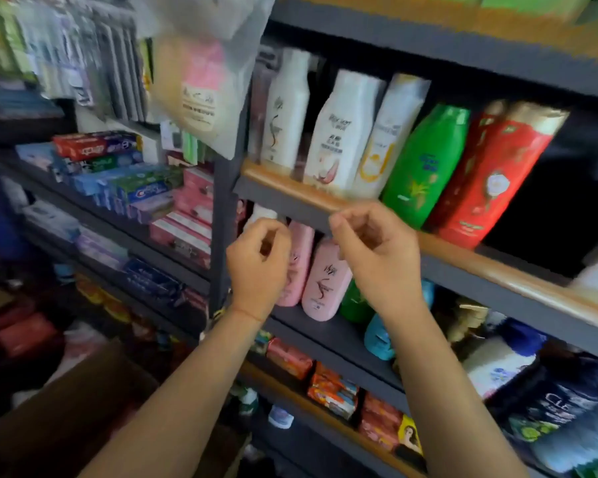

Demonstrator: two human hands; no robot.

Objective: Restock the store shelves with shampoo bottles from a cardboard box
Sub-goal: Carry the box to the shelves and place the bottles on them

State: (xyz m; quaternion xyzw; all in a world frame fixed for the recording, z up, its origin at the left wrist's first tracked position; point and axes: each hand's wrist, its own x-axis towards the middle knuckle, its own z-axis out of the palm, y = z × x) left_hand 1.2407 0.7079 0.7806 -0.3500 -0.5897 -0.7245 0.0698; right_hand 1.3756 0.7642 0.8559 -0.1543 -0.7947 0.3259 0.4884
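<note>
At mid-shelf height, both hands are raised in front of the rack. Left hand: fingers loosely curled, nothing visibly held. Right hand: fingers likewise curled toward the thumb, no bottle between them; whether they pinch something small cannot be told.

Just behind the hands, on the dark lower shelf board, stand two pale pink plastic shampoo bottles, upright, side by side, touching; the left hand partly covers one. A green bottle stands beside them.

Above, on the wood-edged upper shelf, a row: tall white plastic bottles, a green plastic bottle, a red bottle with gold cap.

Lower left: brown cardboard box, blurred, contents not visible.

Judgement: bottles are rigid, smooth plastic, moderately heavy if full, likely slippery. Best taken round the waisted body, not the cap.

Toothpaste cartons fill the neighbouring rack.
</note>
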